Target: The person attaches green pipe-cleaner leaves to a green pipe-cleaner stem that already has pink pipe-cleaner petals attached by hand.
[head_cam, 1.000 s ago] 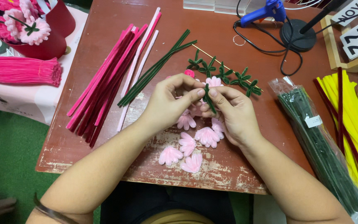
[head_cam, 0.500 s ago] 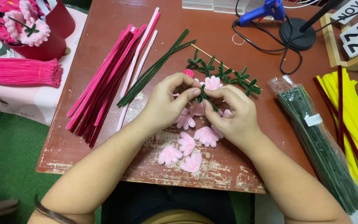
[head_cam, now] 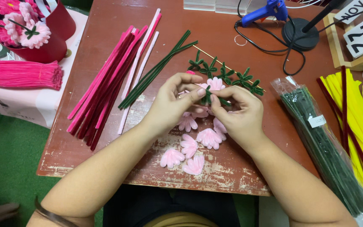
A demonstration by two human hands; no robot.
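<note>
Together, left hand (head_cam: 177,101) and right hand (head_cam: 238,111) fingers pinch green stem (head_cam: 207,97) under pink flower (head_cam: 215,83).

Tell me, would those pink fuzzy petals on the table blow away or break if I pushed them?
The pink petals look like bent fuzzy wire, so they are probably very light and would slide easily. They lie flat on the table, so they should not roll. They would likely bend rather than break.
</note>
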